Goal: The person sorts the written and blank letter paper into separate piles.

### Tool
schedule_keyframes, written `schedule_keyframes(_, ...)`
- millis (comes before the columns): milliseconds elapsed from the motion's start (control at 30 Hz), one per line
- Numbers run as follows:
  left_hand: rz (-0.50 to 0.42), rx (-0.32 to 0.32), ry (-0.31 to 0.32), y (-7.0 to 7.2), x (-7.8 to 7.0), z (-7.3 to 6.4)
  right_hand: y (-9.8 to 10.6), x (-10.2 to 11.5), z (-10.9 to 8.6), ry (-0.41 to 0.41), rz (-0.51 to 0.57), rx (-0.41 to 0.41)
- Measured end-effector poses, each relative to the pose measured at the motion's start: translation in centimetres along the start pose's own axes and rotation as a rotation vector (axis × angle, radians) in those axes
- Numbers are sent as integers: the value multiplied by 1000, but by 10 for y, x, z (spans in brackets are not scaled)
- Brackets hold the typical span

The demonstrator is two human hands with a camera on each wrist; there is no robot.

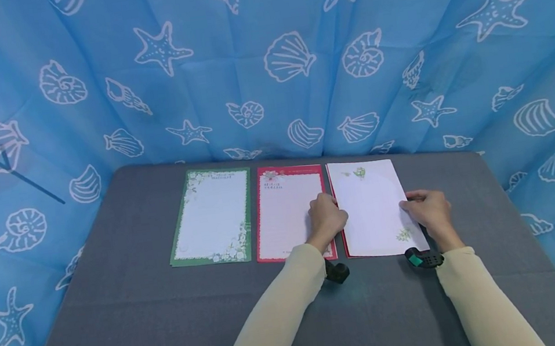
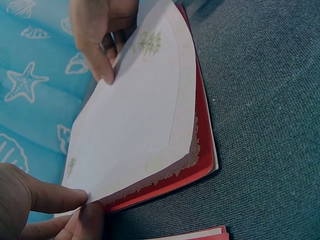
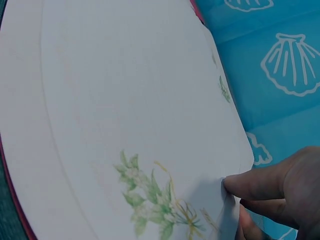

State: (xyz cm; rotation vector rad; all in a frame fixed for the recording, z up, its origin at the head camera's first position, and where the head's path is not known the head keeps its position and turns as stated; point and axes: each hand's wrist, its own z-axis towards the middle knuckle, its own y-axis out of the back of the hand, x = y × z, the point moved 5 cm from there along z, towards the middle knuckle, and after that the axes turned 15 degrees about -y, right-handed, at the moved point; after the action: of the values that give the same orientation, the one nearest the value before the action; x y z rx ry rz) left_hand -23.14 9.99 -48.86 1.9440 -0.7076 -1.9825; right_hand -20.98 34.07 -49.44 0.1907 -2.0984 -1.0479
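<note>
A white sheet of paper [image 1: 371,207] with small green leaf prints lies over a red-bordered sheet [image 2: 204,125] at the right of the row. Along its left edge my left hand [image 1: 326,217] pinches it, thumb on top and fingers beneath. My right hand [image 1: 430,212] grips the opposite edge, the thumb lying on the paper in the right wrist view. The white sheet bows slightly, and its near corner stands a little off the red one in the left wrist view. How many sheets lie underneath is hidden.
Left of the white sheet lies another red-bordered sheet [image 1: 285,213], partly behind my left hand. Farther left is a green-bordered sheet [image 1: 212,216] with white flowers. All rest on a grey cloth-covered table [image 1: 171,321]. A blue seashell curtain [image 1: 243,72] hangs behind and at both sides.
</note>
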Motion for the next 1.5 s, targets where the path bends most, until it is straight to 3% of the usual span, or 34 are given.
schedule_keyframes(1033, 33, -45, 1, 8, -4, -2, 1, -4, -1, -64, 1, 16)
schedule_keyframes(1267, 6, -45, -22, 13, -2, -5, 9, -3, -3, -28, 8, -19)
schedule_keyframes(1500, -30, -44, -83, 24, 2, -4, 10, -1, 3, 31, -12, -84)
